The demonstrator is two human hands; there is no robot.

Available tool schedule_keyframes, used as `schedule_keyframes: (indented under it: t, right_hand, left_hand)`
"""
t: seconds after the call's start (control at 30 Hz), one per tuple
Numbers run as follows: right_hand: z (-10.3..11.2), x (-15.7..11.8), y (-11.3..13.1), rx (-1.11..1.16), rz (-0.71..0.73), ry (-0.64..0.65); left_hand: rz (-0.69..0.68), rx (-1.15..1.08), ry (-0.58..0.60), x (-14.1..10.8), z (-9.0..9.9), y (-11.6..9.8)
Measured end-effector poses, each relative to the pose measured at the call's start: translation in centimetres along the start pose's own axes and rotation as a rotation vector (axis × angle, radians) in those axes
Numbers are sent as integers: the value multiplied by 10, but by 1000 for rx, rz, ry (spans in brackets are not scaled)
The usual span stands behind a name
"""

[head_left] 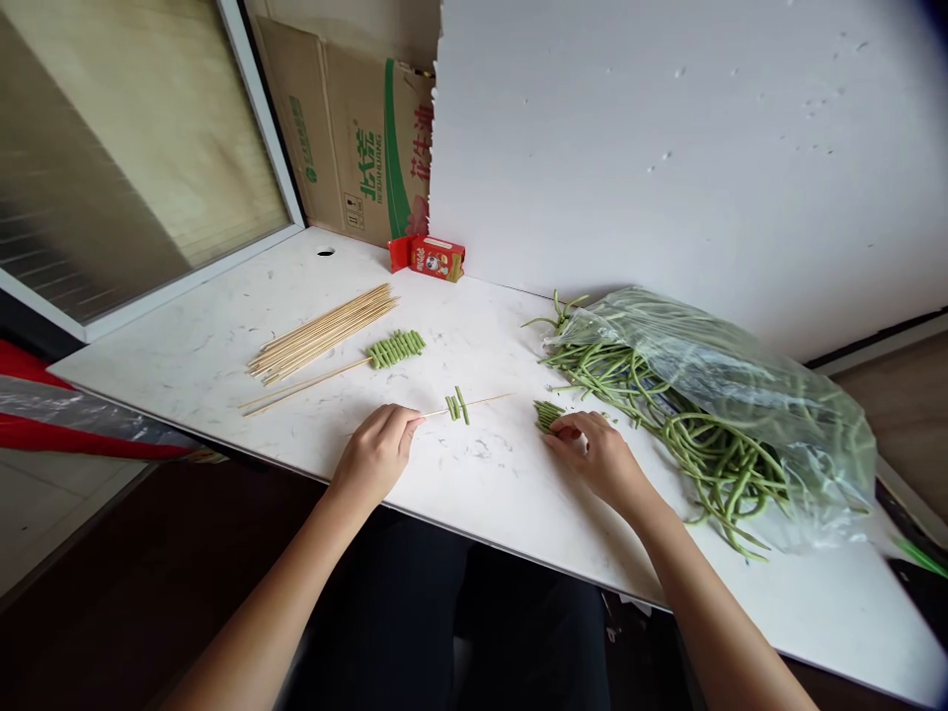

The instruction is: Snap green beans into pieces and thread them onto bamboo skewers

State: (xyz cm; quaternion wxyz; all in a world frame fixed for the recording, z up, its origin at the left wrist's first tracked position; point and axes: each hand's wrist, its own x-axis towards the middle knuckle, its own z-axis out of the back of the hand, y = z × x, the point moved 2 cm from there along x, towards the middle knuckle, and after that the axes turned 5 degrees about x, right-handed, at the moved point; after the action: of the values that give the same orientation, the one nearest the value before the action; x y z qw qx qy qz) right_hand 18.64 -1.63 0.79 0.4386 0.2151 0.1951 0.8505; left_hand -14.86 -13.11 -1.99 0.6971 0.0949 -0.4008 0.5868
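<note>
My left hand (376, 449) pinches one end of a thin bamboo skewer (490, 399), which points right above the white table. A few short green bean pieces (462, 405) are threaded crosswise on it, spaced a little apart. My right hand (601, 460) has its fingers closed onto the edge of a small pile of cut green bean pieces (545, 416); the fingertips partly hide what they grip. Behind my left hand lie skewers packed with bean pieces (398, 349), their bare ends towards the left. Beyond these rests a bundle of bare bamboo skewers (326, 334).
At the right, long whole green beans (730, 464) spill from a clear plastic bag (741, 365). A small red box (438, 259) stands at the back by a white panel (667, 148) and a cardboard carton (355, 128). The table's front edge (489, 543) runs above my legs.
</note>
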Motion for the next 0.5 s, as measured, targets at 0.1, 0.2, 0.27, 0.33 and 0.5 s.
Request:
schedule_keyframes:
  t: [0.1,0.2,0.27,0.33,0.5]
  right_hand:
    - [1,4,-1,-36,-37,21]
    - [1,5,2,-130,-73,36]
    - [2,5,5,-174,-118,52]
    - [3,7,8,-194,-149,65]
    - [11,28,15,19,-145,31]
  left_hand:
    - [-1,0,5,-1,-1,1]
    - [-10,-2,-1,-1,-1,1]
    - [-12,4,-5,0,-1,0]
    - [-13,10,-2,0,0,0]
    - [-19,4,-6,0,1,-1]
